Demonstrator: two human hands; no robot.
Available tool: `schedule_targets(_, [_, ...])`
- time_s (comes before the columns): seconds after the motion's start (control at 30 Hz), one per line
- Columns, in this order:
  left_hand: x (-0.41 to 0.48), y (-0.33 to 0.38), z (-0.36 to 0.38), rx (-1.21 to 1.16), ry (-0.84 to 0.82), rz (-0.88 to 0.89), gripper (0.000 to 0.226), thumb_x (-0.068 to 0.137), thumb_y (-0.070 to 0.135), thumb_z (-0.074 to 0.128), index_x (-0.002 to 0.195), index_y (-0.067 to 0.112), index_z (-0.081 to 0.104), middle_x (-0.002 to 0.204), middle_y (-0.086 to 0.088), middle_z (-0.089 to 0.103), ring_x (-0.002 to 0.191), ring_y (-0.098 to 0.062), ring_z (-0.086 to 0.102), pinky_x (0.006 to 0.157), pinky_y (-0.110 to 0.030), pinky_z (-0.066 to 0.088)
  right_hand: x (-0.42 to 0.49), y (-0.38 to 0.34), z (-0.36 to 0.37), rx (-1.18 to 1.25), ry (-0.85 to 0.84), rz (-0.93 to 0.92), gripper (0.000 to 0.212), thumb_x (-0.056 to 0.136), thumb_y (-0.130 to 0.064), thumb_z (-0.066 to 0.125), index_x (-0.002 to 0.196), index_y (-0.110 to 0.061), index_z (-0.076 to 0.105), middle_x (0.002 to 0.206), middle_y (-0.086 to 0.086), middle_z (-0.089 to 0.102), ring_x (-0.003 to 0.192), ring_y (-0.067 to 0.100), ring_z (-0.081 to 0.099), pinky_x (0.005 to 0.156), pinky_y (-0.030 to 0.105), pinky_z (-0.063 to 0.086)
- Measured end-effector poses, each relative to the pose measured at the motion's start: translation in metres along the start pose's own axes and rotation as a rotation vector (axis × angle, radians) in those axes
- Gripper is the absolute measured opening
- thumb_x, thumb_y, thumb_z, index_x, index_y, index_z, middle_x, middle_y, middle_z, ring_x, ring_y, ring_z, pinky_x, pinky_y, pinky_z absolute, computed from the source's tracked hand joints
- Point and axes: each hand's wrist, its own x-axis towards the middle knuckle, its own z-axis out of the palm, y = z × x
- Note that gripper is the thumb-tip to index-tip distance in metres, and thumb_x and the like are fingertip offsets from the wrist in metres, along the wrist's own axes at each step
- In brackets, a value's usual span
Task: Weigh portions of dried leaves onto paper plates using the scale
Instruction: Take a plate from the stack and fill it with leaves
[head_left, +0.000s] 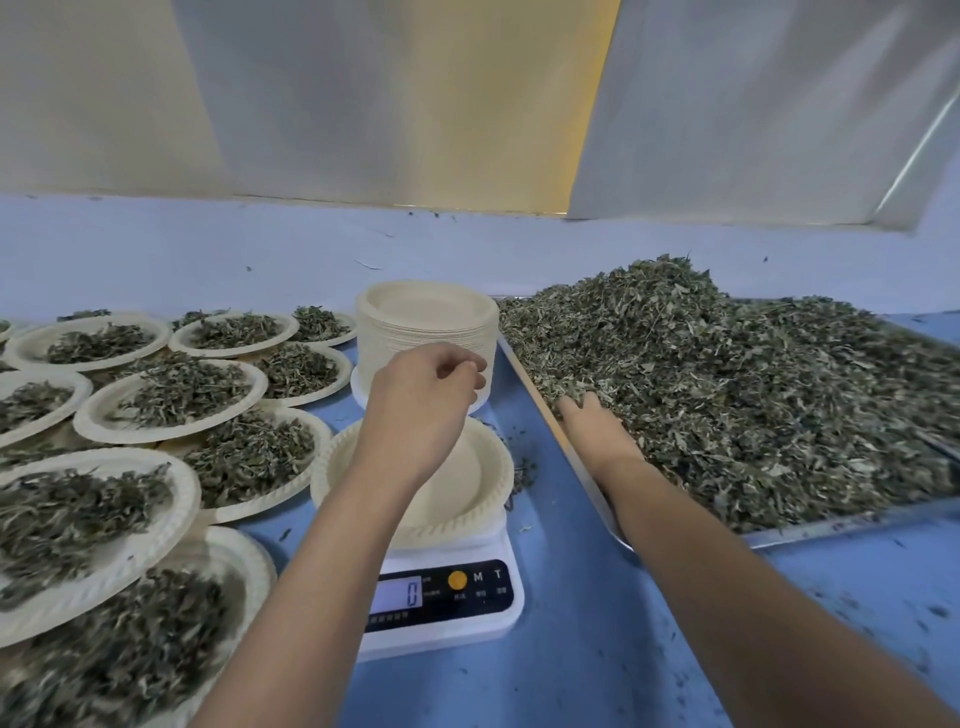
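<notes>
Scale (441, 597): on blue table (571, 675); display reads 0.
Empty plate (480, 467): seated on scale platform.
Left hand (421, 410): above empty plate; fingers loosely curled, nothing visible in them.
Right hand (597, 421): on leaf heap (727, 389) in metal tray (831, 525); fingertips buried, grip cannot be determined.
Filled plates (176, 395): overlapping, left of scale.
Plate stack (426, 322): behind scale.

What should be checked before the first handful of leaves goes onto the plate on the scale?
1. Empty plate sits on the scale: ok.
2. Display reads 0: ok.
3. Right hand reaches into the leaf pile: ok.
4. Right hand grips leaves: cannot tell, fingers buried.
5. Left hand out of the plate's way: not ok, its wrist crosses over the plate.
</notes>
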Motion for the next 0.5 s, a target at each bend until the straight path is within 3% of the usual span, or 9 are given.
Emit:
schedule_targets(0.2, [0.002, -0.001, -0.010, -0.041, 0.059, -0.046, 0.025, 0.091, 0.009, 0.048, 0.085, 0.021, 0.069, 0.080, 0.006, 0.070, 0.069, -0.006, 0.064, 0.069, -0.023, 0.047, 0.000, 0.003, -0.003, 0.177, 0.148, 0.069, 0.029, 0.103, -0.018, 0.033, 0.124, -0.004, 0.046, 0.124, 0.021, 0.042, 0.103, 0.040, 0.052, 0.088, 0.039, 0.041])
schedule_targets(0.37, [0.004, 0.001, -0.019, -0.067, 0.099, -0.073, 0.023, 0.091, 0.008, 0.047, 0.089, 0.015, 0.069, 0.083, 0.002, 0.070, 0.069, -0.008, 0.063, 0.073, -0.025, 0.047, -0.003, -0.003, -0.019, 0.422, 0.328, 0.076, 0.033, 0.103, -0.021, 0.035, 0.128, -0.004, 0.048, 0.124, 0.017, 0.048, 0.092, 0.023, 0.047, 0.077, 0.030, 0.035])
schedule_targets(0.5, [0.004, 0.002, -0.024, -0.079, 0.126, -0.095, 0.024, 0.091, 0.008, 0.046, 0.092, 0.011, 0.069, 0.086, -0.001, 0.071, 0.072, -0.011, 0.064, 0.079, -0.029, 0.048, -0.006, -0.008, -0.034, 0.665, 0.410, 0.069, 0.036, 0.103, -0.025, 0.038, 0.131, -0.005, 0.047, 0.114, 0.012, 0.058, 0.070, 0.008, 0.042, 0.056, 0.019, 0.033])
